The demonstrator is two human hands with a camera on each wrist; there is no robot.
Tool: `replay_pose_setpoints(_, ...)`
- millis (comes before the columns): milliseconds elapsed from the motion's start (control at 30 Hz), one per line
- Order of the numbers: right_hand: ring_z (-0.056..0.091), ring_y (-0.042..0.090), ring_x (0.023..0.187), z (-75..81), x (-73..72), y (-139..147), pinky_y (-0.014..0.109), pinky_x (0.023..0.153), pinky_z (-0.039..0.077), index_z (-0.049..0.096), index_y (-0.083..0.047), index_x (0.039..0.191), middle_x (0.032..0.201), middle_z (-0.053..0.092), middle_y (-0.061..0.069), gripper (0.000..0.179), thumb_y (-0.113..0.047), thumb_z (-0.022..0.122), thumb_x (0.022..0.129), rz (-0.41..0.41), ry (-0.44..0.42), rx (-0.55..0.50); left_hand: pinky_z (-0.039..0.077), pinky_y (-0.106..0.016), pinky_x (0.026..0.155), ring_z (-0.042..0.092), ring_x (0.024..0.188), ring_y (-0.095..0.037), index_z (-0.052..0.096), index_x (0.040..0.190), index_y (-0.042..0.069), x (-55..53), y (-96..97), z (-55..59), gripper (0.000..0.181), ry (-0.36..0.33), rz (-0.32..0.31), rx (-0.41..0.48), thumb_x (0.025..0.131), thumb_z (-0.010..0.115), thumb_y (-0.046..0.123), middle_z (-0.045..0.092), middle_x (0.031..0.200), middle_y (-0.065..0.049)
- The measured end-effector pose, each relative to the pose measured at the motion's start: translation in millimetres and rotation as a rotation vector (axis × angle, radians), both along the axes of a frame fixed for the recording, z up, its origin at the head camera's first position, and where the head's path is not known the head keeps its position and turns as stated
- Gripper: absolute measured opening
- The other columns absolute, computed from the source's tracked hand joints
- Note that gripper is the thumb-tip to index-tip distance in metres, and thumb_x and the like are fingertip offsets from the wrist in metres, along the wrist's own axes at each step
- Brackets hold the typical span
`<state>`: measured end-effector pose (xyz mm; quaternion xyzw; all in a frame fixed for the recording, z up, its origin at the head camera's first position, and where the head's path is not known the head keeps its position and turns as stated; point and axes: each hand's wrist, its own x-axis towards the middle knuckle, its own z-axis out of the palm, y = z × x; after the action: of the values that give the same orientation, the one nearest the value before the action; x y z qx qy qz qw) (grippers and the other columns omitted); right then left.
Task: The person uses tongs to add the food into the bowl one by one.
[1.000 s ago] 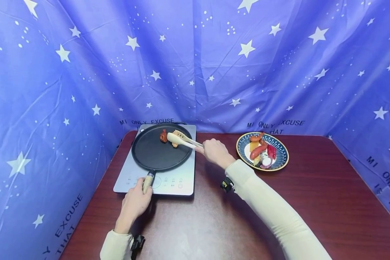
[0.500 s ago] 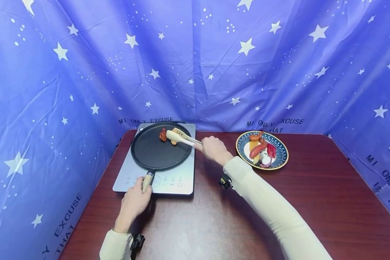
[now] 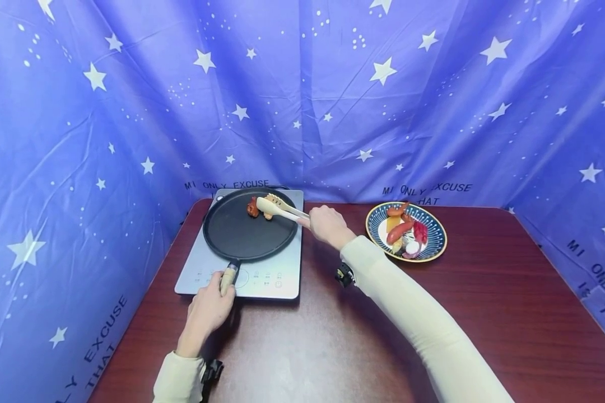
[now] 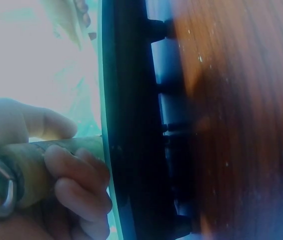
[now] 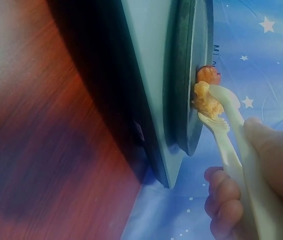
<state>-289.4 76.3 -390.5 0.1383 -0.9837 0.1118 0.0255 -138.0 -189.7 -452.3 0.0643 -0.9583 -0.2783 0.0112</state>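
My left hand (image 3: 209, 308) grips the wood-look handle (image 3: 228, 277) of a flat black pan (image 3: 247, 235). In the left wrist view the fingers curl round this handle, which ends in a metal ring (image 4: 4, 190). My right hand (image 3: 327, 225) holds cream tongs (image 3: 284, 210) that reach over the pan's far right part. Between their tips is a golden-brown piece of food (image 5: 206, 102), seen in the right wrist view at the pan's surface. A reddish-brown piece of food (image 3: 252, 207) lies in the pan just left of the tong tips.
Under the pan is a silver induction cooker (image 3: 277, 280) on the dark red wooden table (image 3: 333, 330). A blue patterned plate (image 3: 436, 246) stands to the right, bearing a sausage (image 3: 399, 232) and several other foods. Star-printed blue cloth (image 3: 302, 84) hangs behind and at both sides.
The tongs and the golden-brown piece have shifted slightly left, closer to the reddish-brown piece. My left hand stays on the pan handle.
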Motion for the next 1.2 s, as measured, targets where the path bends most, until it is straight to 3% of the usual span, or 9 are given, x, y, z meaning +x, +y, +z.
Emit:
replay_pose_setpoints(433,0.061,0.031,0.063,0.5,-5.9,-4,0.046,0.055,0.047,0.061,-0.009,0.071,0.07,0.059,0.012,0.051,-0.053,0.049,0.092,0.003,-0.025,0.024,0.039,-0.042,0.052,0.053,0.06,-0.026,0.048,0.129,0.014,2.0,1.1,-5.9,0.041,-0.009,0.0,0.012,0.091,0.05,0.03,0.055,0.071,-0.009)
replay_pose_setpoints(1200,0.062,0.032,0.068,-1.8,-16.9,-13,0.046,0.059,0.048,0.059,-0.009,0.07,0.073,0.06,0.012,0.051,-0.055,0.05,0.091,-0.024,-0.014,0.004,0.039,-0.042,0.052,0.053,0.06,-0.027,0.049,0.127,0.013,0.4,-1.1,-0.4,0.04,0.004,-0.001,0.007,0.09,0.05,0.029,0.057,0.074,-0.011)
